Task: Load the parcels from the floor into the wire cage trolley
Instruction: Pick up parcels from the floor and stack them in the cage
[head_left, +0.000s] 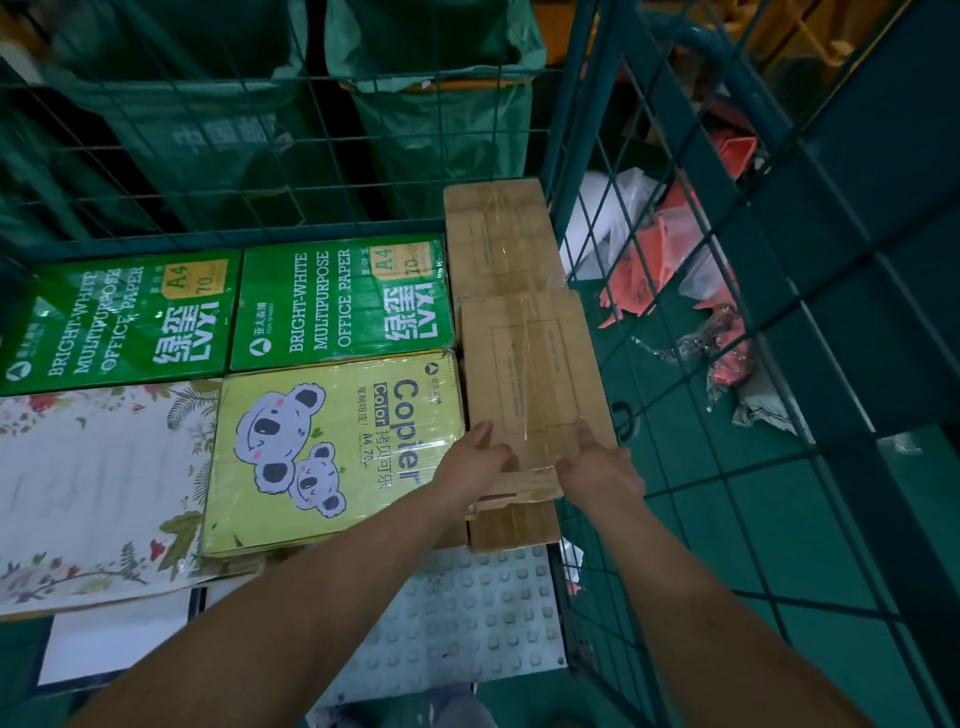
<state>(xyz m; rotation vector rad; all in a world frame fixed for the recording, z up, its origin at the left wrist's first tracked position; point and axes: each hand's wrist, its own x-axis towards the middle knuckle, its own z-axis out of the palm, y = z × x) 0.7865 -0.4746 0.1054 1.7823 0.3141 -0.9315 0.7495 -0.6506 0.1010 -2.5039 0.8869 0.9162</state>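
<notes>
Inside the wire cage trolley (563, 156), along its right wall: a flat brown cardboard parcel (530, 374), taped in clear film, lying on top of another carton (496, 234) farther back and overhanging a third piece of cardboard (514, 530) nearer. Probably stiff and fairly light, judging by the thin profile; tape film likely slick, so better taken at the bare cardboard side edges than on the glossy strip. Left hand (475, 457) on the near left corner, fingers mostly straight and laid flat against the top, pressing or steadying more than gripping. Right hand (597, 462) on the near right corner, fingers extended over the edge, thumb side hidden, so a true grip cannot be told. To the left, a yellow copier-paper box (332, 441), two green office-paper boxes (337, 301) and a floral-printed box (98, 483). Loose bags (670, 244) on the floor beyond the right mesh.
</notes>
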